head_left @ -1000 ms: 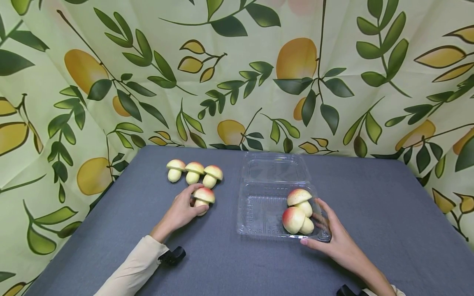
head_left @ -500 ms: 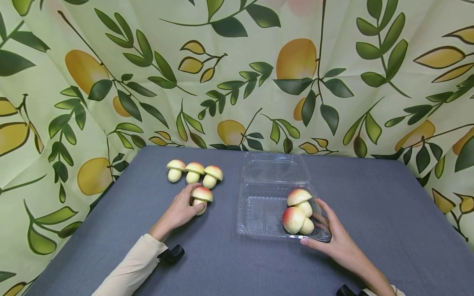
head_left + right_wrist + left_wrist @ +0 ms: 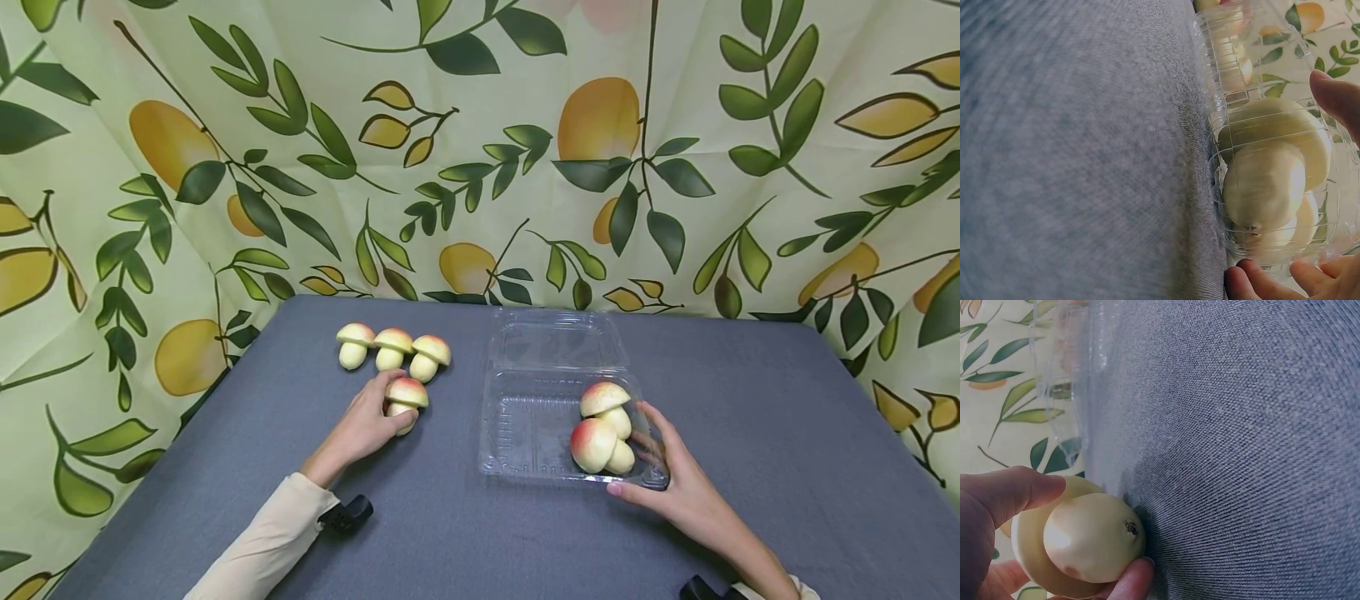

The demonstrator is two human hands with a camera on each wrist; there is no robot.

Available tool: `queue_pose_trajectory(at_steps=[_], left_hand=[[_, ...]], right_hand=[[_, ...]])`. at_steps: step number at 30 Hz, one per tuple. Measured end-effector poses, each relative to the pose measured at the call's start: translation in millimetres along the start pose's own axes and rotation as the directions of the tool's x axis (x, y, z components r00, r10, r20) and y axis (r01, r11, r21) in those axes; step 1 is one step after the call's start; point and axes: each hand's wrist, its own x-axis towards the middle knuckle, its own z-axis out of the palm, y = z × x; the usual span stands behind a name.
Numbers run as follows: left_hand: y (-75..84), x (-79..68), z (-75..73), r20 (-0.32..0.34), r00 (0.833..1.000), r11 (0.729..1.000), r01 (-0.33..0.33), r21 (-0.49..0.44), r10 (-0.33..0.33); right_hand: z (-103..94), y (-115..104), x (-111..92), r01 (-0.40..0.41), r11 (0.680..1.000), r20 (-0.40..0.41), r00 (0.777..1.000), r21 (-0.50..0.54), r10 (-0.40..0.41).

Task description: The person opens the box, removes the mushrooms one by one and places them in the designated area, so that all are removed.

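Observation:
My left hand (image 3: 366, 425) grips a toy mushroom (image 3: 407, 393) with a red-tinged cap, its thumb and fingers around it. In the left wrist view the pale rounded stem (image 3: 1094, 537) faces the camera, close against the cloth. My right hand (image 3: 686, 479) holds the near right corner of a clear plastic clamshell box (image 3: 517, 468), thumb at the front edge and fingers along the right side. Two mushrooms lie in the box's right half, one (image 3: 592, 446) in front of the other (image 3: 603, 400). Through the box wall, the right wrist view shows a mushroom stem (image 3: 1266, 187).
Three more mushrooms stand in a row behind my left hand: a left one (image 3: 353, 346), a middle one (image 3: 392, 348) and a right one (image 3: 429, 358). The box's lid (image 3: 558, 340) lies open toward the back. A leaf-and-fruit patterned curtain (image 3: 480, 108) rises behind the grey-blue table (image 3: 465, 550).
My left hand has shifted slightly left with the mushroom in its grip. The right hand and the box stay where they were.

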Motion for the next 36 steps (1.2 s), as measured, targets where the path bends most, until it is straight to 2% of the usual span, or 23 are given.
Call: queue_pose_trajectory(at_steps=[13, 26, 36], left_hand=[[0.4, 0.3, 2.2, -0.021, 0.998, 0.998, -0.063, 0.001, 0.063], [-1.8, 1.8, 1.8, -0.006, 0.999, 0.999, -0.049, -0.023, 0.049], [-4.4, -0.7, -4.2, 0.013, 1.000, 0.998, -0.017, -0.057, 0.018]], right_hand=[[0.2, 1.6, 0.7, 0.010, 1.000, -0.002, 1.000, 0.008, -0.010], [-0.5, -0.4, 0.9, -0.015, 1.000, 0.004, 1.000, -0.007, 0.015], [-1.2, -2.2, 1.0, -0.031, 0.999, 0.007, 0.999, -0.020, 0.031]])
